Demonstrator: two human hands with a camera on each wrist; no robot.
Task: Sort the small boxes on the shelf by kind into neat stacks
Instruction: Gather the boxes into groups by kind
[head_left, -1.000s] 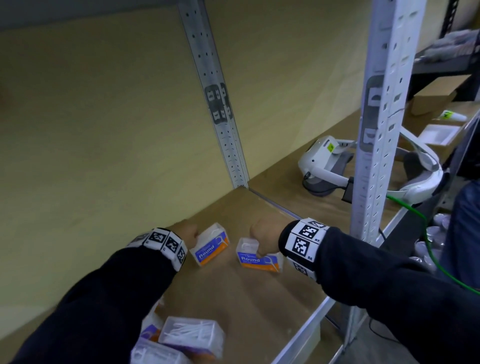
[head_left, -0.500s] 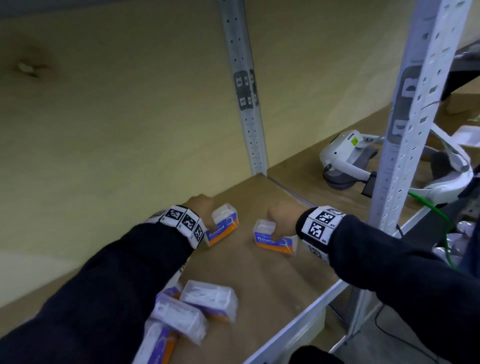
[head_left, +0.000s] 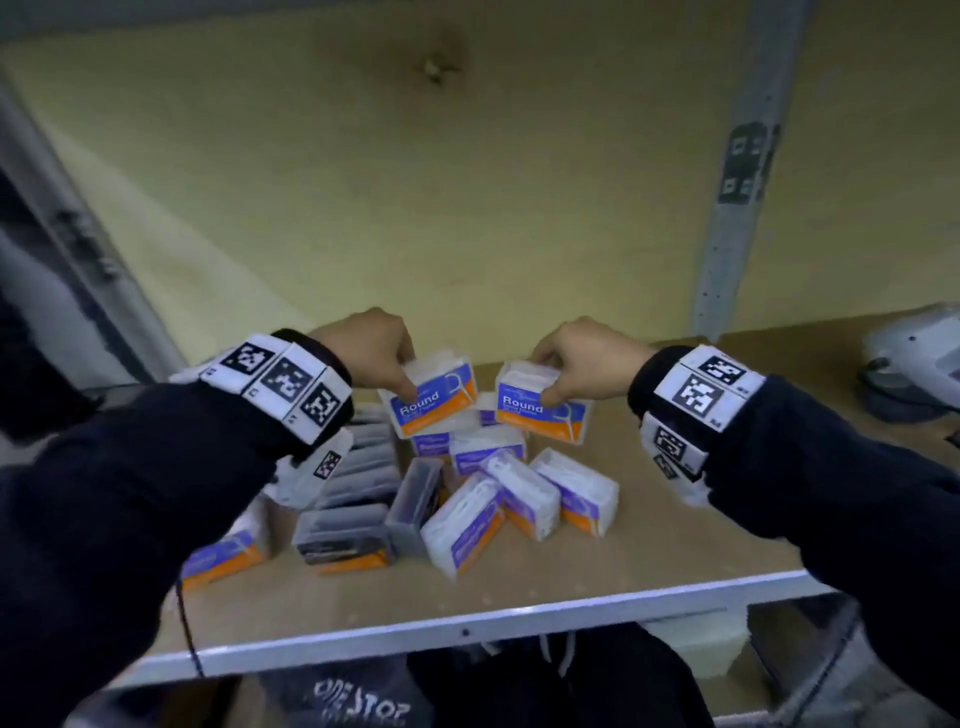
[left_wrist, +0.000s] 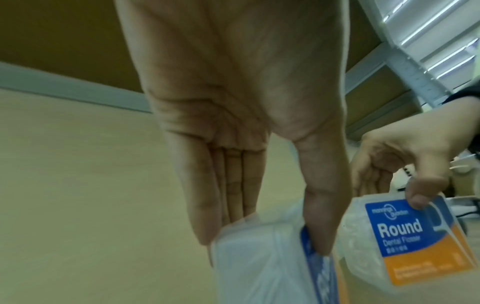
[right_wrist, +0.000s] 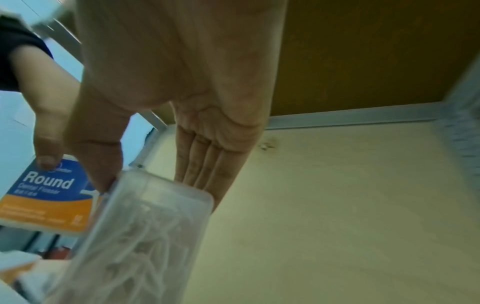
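Two clear boxes with blue-and-orange "Round" labels are held side by side above a jumbled pile of similar boxes (head_left: 519, 499) on the wooden shelf (head_left: 675, 545). My left hand (head_left: 410, 379) pinches the left box (head_left: 434, 400) from above, thumb on its label. My right hand (head_left: 545, 387) grips the right box (head_left: 540, 408) the same way. In the left wrist view my left hand (left_wrist: 262, 238) holds its box (left_wrist: 259, 271), with the right box (left_wrist: 415, 236) beside it. In the right wrist view my right hand (right_wrist: 161, 185) holds its clear box (right_wrist: 145, 236); the left box (right_wrist: 49, 195) shows at the left.
Darker grey boxes (head_left: 343, 535) lie at the left of the pile, one standing on end (head_left: 415, 499). A metal rail (head_left: 467, 631) edges the shelf front. A perforated upright (head_left: 737, 182) stands at the back right, with a white headset (head_left: 914, 358) beyond it.
Both hands have lifted their "Round" boxes off the shelf by the upright and carried them left, over the pile. The head view has swung left with them.
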